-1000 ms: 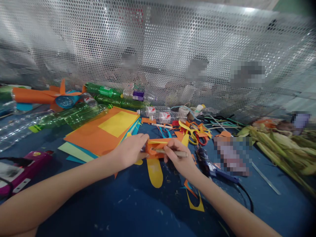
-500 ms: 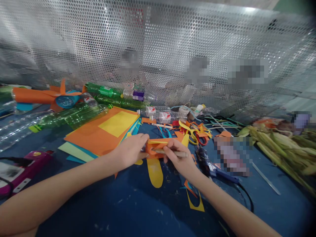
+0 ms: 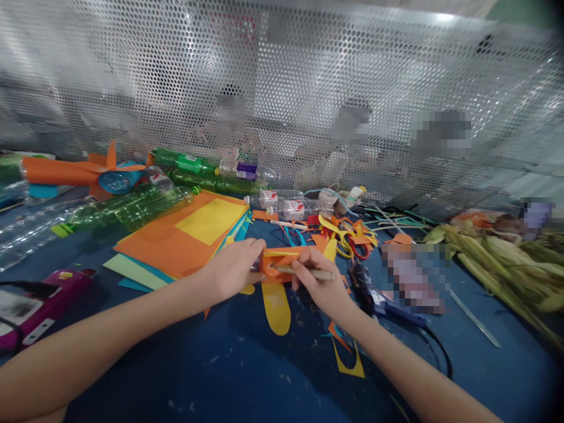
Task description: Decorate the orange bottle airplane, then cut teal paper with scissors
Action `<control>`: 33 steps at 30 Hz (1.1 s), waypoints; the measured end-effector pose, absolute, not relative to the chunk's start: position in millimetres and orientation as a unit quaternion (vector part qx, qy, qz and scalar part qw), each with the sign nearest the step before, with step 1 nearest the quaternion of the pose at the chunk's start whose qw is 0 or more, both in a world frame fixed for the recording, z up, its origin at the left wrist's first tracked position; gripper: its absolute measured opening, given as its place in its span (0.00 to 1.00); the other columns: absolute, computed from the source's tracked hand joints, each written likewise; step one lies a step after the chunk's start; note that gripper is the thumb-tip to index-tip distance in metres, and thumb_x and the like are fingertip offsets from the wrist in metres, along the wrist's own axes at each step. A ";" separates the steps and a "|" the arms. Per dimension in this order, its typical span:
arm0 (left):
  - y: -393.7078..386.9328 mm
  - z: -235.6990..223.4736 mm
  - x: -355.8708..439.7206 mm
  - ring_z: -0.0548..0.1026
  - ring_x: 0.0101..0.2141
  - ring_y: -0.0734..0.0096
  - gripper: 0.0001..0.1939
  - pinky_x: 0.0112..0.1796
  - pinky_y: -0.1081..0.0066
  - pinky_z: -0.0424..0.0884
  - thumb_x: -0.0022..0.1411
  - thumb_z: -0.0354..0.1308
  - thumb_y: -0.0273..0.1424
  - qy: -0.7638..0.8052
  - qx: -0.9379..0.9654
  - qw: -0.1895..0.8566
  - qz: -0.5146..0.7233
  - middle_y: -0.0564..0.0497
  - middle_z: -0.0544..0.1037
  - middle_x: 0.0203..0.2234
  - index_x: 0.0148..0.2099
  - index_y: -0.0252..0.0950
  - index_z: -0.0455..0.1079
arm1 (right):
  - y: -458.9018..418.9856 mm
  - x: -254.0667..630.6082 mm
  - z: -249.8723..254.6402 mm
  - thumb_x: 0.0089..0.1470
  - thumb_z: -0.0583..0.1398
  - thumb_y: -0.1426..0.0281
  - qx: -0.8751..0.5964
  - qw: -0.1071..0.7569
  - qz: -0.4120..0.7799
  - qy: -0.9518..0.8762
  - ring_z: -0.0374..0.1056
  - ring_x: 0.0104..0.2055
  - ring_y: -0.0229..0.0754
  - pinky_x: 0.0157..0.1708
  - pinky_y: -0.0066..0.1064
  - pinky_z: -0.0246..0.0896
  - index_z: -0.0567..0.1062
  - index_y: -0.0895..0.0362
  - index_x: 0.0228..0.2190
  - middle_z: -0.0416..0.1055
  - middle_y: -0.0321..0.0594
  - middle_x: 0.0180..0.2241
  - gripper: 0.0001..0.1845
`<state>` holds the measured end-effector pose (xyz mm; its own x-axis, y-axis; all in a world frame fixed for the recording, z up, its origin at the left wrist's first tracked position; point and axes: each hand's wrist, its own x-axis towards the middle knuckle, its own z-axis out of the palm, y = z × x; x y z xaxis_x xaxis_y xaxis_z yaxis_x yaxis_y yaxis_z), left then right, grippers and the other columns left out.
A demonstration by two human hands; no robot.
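Observation:
My left hand (image 3: pixel 233 269) pinches the left end of a small orange paper piece (image 3: pixel 277 262) lying on the blue table (image 3: pixel 247 364). My right hand (image 3: pixel 318 283) is closed round a tan pencil (image 3: pixel 308 272) whose tip rests on the orange piece. A yellow oval paper cut-out (image 3: pixel 277 306) lies just below the orange piece, between my two hands. A thin yellow strip lies across the top of the orange piece.
A stack of orange, yellow and green paper sheets (image 3: pixel 185 235) lies left of my hands. Green and clear plastic bottles (image 3: pixel 132 205) line the back. Paper scraps (image 3: pixel 343 235), a glue gun (image 3: pixel 383 302), a metal ruler (image 3: pixel 476 320), corn husks (image 3: pixel 502 258) and a magenta device (image 3: pixel 39 299) surround. A perforated metal screen (image 3: pixel 282 88) stands behind.

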<state>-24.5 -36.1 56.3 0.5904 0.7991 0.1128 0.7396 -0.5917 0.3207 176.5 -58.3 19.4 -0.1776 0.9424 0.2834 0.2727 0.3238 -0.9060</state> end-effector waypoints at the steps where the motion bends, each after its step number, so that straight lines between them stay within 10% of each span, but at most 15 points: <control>1: -36.2 57.1 -24.4 0.69 0.35 0.64 0.11 0.32 0.68 0.62 0.56 0.59 0.32 0.437 0.883 0.122 0.122 0.50 0.69 0.33 0.38 0.35 0.59 | -58.6 176.5 19.9 0.56 0.55 0.65 -0.451 0.454 0.368 -0.675 0.62 0.18 0.35 0.21 0.27 0.53 0.59 0.53 0.24 0.66 0.29 0.15 0.12; 33: -36.3 57.6 -24.5 0.69 0.35 0.62 0.11 0.32 0.68 0.61 0.57 0.59 0.32 0.440 0.882 0.128 0.115 0.49 0.69 0.33 0.37 0.35 0.59 | -59.2 176.3 19.1 0.56 0.55 0.68 -0.441 0.433 0.382 -0.687 0.60 0.18 0.34 0.21 0.26 0.52 0.58 0.53 0.24 0.67 0.29 0.16 0.12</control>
<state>-24.5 -36.3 57.6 0.5869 0.8046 0.0907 0.7457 -0.5808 0.3266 176.3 -59.2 19.1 -0.2349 0.9372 0.2578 0.2755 0.3185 -0.9070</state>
